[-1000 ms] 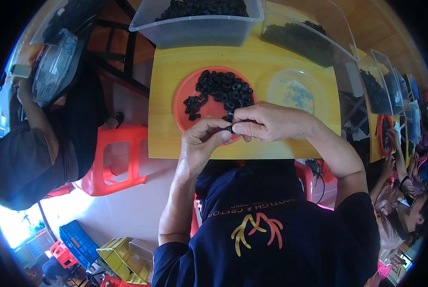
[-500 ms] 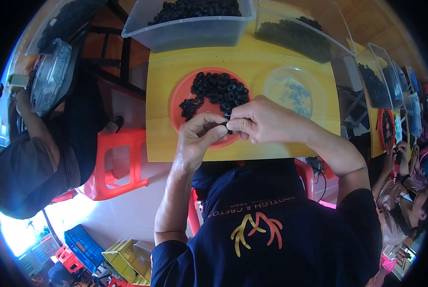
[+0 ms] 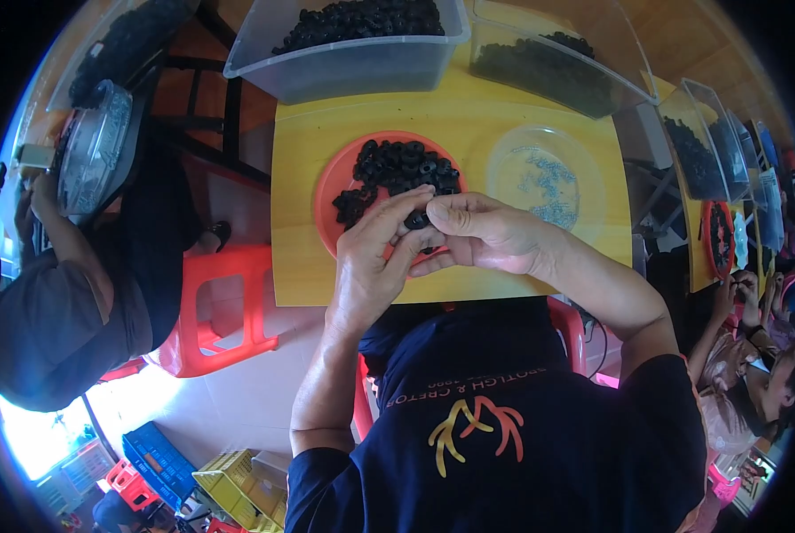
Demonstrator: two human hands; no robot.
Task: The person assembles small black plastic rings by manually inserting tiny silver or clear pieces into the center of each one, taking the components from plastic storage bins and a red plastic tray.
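Observation:
A small round black part point(image 3: 416, 219) is pinched in the fingers of my left hand point(image 3: 373, 244), above the near edge of a red plate point(image 3: 333, 173). My right hand point(image 3: 497, 233) meets it from the other side, fingers curled, its thumb pressed to the part. Whether the right fingers hold anything smaller is hidden. On the plate lies a heap of black ring-shaped parts point(image 3: 406, 164), with a smaller cluster of little black pieces point(image 3: 355, 204) at its left. To the right a clear round dish point(image 3: 502, 155) holds many tiny shiny pieces point(image 3: 553, 191).
Two clear bins, one at the back point(image 3: 353, 71) and one at back right point(image 3: 584, 49), hold black parts. A red stool point(image 3: 229, 302) stands left of the yellow table point(image 3: 295, 258). One person point(image 3: 51, 311) sits at left; others work at far right.
My hands have turned the black part, and more of it shows now. The right hand has shifted slightly down, with its thumb now against the part and its fingers below.

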